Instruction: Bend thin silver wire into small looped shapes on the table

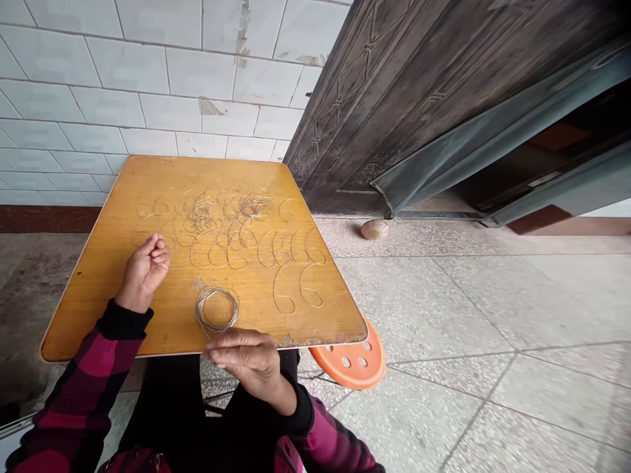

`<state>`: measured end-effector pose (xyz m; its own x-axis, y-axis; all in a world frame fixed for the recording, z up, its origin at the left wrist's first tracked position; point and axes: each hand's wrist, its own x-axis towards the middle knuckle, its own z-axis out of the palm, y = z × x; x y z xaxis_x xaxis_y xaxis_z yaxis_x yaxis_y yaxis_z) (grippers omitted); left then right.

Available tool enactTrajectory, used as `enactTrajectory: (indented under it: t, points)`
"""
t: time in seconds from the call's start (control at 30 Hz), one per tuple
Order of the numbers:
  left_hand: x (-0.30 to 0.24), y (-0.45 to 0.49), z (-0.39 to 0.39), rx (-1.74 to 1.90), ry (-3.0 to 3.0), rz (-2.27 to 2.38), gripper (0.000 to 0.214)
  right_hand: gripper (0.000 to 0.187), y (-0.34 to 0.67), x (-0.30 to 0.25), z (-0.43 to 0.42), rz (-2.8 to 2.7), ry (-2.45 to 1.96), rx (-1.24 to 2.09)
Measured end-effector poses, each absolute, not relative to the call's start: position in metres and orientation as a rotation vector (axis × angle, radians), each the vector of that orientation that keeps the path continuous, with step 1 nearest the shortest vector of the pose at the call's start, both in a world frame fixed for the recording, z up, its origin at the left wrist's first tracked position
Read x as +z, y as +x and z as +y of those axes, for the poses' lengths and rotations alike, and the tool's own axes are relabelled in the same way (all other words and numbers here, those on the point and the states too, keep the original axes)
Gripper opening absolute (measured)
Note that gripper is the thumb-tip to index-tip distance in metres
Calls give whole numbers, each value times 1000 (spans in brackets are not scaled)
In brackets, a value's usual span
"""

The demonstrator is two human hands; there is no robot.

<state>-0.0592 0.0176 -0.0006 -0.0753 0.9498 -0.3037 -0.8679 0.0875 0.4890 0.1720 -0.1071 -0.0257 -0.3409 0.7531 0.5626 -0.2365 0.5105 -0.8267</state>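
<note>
My left hand point(145, 270) rests on a yellow wooden tabletop point(93, 295) with its fingers curled shut, touching the end of a row of thin wire loops point(231, 230). The loops are bent silver wire, lying flat in tangled, overlapping rows across the table's middle. My right hand point(246, 361) is at the table's front edge, its fingers closed at the lower rim of a small coil of silver wire point(207, 293). The fingers seem to pinch the coil's wire, though the grip is partly hidden. Both sleeves are dark pink plaid.
An orange plastic stool point(352, 355) stands partly under the table's right corner. A white tiled wall rises behind the table, and a dark metal door point(394, 92) stands to the right. A small round stone point(373, 229) lies on the speckled floor near the door.
</note>
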Motion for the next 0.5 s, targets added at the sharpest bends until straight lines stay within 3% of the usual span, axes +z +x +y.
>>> enactTrajectory:
  t: [0.23, 0.3, 0.4, 0.5]
  points:
    - [2, -55, 14, 1585, 265, 686, 13, 12, 173, -23, -84, -964, -579, 1325]
    - [1, -42, 6, 1518, 461, 726, 5, 14, 171, -20, -71, -783, -621, 1393]
    - [0, -22, -7, 1242, 712, 769, 21, 20, 165, -19, -55, -583, -667, 1523]
    - [-1, -12, -13, 1185, 744, 772, 25, 24, 158, -24, -49, -504, -687, 1619]
